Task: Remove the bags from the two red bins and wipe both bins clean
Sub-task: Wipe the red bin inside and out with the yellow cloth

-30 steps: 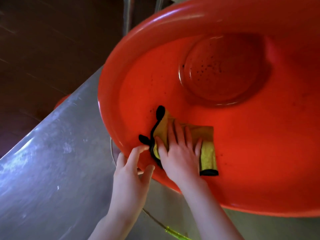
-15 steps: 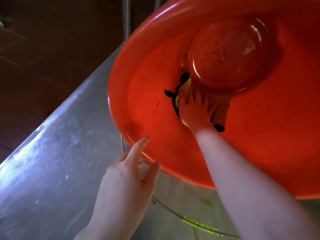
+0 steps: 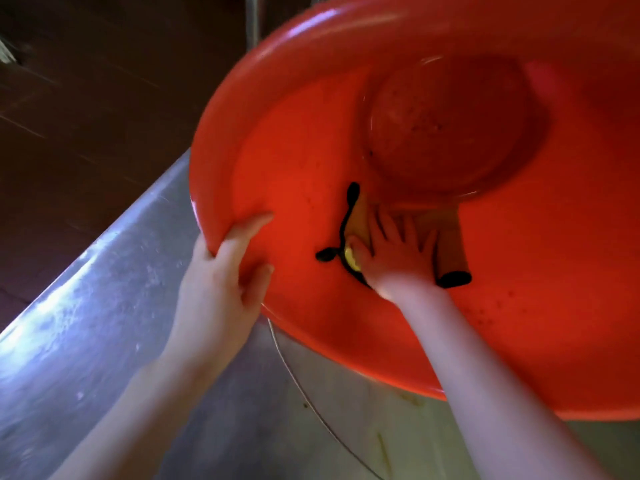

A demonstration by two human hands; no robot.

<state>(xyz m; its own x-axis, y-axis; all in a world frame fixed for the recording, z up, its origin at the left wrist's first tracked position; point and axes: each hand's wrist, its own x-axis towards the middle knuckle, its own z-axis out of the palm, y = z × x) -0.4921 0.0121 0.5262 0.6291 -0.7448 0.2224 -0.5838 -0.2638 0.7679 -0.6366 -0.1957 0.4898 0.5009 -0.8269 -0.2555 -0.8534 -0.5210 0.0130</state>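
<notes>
Left hand (image 3: 221, 271) curled round bin (image 3: 294, 133) rim, right hand (image 3: 394, 254) fingers spread, pressing cloth (image 3: 450, 244) flat on inner wall

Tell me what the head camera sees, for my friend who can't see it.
A right hand presses a yellow cloth with black trim against the inside wall of a tilted red bin. The left hand grips the bin's rim over a shiny metal counter.
</notes>
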